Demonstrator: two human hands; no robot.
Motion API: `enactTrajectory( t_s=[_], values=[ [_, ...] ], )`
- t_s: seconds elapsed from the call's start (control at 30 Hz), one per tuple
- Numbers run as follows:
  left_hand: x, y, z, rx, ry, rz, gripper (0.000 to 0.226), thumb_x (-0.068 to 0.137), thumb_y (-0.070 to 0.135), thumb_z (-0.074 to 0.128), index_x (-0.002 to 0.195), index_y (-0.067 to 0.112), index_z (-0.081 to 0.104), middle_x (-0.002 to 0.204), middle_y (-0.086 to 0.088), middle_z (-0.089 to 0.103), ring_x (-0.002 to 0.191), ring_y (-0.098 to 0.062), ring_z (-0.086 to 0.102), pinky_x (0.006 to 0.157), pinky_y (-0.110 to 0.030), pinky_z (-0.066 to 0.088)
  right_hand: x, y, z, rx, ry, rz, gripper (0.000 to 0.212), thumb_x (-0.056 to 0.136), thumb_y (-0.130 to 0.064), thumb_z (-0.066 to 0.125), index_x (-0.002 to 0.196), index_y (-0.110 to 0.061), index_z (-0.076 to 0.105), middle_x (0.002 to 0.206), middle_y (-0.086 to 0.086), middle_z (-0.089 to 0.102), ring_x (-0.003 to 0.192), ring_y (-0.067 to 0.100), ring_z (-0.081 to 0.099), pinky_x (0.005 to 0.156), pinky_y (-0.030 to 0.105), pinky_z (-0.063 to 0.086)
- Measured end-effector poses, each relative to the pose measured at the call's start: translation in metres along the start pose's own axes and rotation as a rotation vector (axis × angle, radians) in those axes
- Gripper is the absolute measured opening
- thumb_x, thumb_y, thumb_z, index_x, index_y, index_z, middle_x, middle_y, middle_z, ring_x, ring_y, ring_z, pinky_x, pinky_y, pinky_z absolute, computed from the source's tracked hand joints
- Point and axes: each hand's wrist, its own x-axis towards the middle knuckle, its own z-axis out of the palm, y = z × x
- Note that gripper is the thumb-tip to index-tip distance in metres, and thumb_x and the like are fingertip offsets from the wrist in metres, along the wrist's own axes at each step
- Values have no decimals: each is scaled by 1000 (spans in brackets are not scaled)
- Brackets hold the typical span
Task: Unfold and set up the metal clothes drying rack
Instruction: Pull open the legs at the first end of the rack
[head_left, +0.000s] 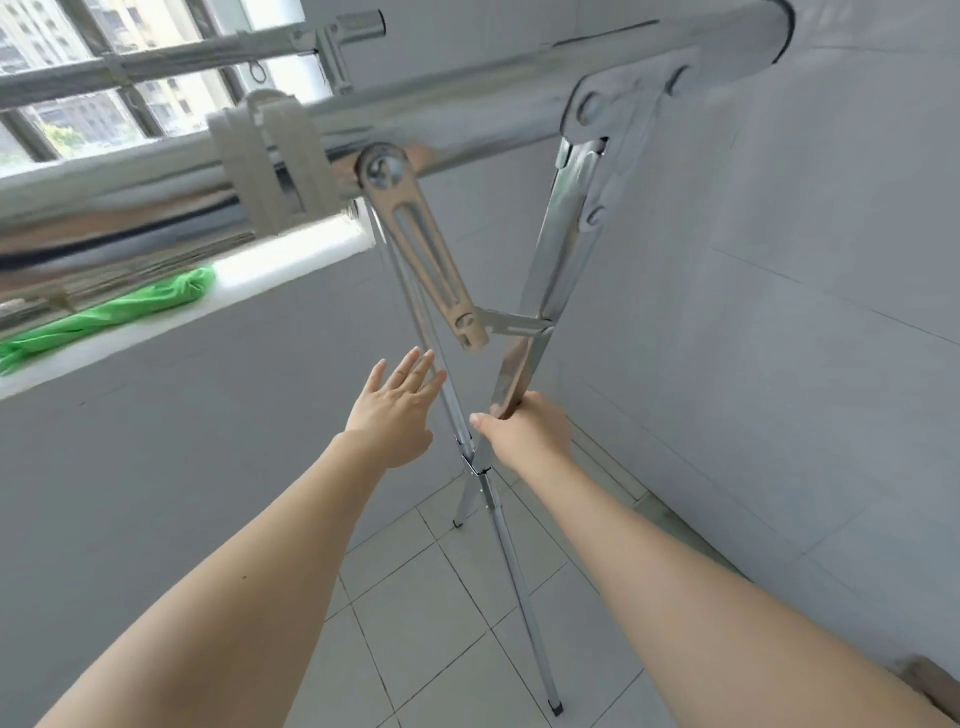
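Note:
The metal drying rack (467, 109) stands before me on crossed chrome legs that meet at a pivot (475, 465). Two thick top bars run from the left to the upper right. A slotted brace (431, 260) hangs from the nearer bar and links to the right leg (558, 244). My right hand (524, 428) grips the right leg just above the pivot. My left hand (397, 405) is open with fingers spread, just left of the thin left leg (441, 374), and seems not to touch it. A grey clip (265, 156) sits on the nearer bar.
A green cloth (104, 312) lies on the white window ledge at the left. A grey tiled wall (779, 312) stands close on the right. The rack's feet rest on the pale tiled floor (426, 597). A brown object (930, 686) pokes in at the lower right corner.

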Motion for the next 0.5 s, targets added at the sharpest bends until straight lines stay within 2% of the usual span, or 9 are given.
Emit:
enactTrajectory(
  t_s=[0.07, 0.13, 0.23, 0.4, 0.5],
  values=[
    [-7, -8, 0, -15, 18, -4, 76, 90, 30, 47, 151, 24, 2, 160, -3, -13, 146, -18, -16, 120, -46, -5, 8, -13, 7, 57, 25, 14, 18, 82, -34, 68, 87, -17, 70, 91, 0, 74, 91, 26, 67, 68, 23, 41],
    [-13, -25, -3, -5, 7, -30, 75, 90, 30, 48, 151, 25, 6, 160, -3, -12, 146, -18, -16, 119, -46, -5, 20, -29, 17, 124, 33, 53, 15, 82, -32, 68, 90, -19, 69, 98, 1, 75, 91, 26, 67, 68, 23, 41],
    [-18, -57, -11, -30, 32, -121, 72, 90, 30, 49, 151, 24, 11, 160, -5, -9, 146, -19, -15, 120, -47, -3, 40, -57, 37, 200, 71, 98, 11, 83, -26, 65, 88, -18, 69, 97, 3, 75, 80, 26, 65, 64, 24, 41],
    [-14, -50, -22, -78, 72, -75, 68, 90, 30, 51, 150, 25, 19, 161, -5, -6, 147, -18, -13, 119, -46, -4, 61, -56, 40, 238, 132, 116, 22, 85, -29, 61, 94, -12, 71, 90, 7, 73, 92, 31, 68, 72, 31, 50],
    [-13, -52, -23, -74, 83, -59, 64, 89, 30, 51, 148, 25, 25, 161, -5, -6, 147, -18, -12, 118, -46, -5, 70, -58, 36, 298, 159, 119, 22, 87, -27, 60, 100, -13, 71, 91, 5, 74, 81, 27, 66, 70, 29, 48]
  ],
)
